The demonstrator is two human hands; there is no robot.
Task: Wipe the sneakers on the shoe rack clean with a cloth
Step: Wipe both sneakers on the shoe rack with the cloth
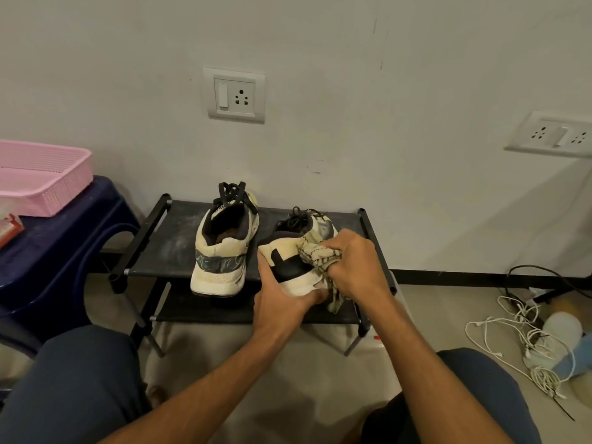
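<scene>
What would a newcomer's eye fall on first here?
At centre, the left hand holds the heel of a cream-and-black sneaker while the right hand grips a patterned beige cloth against it. A second worn cream sneaker stands to its left on the black fabric shoe rack.

A pink plastic basket sits on a dark blue plastic stool at the left, a red packet just beside it. On the far white wall there is a switch-and-socket plate, with a wider plate off to the right. White cables lie tangled on the floor at right, and a black cable loops beyond them.
</scene>
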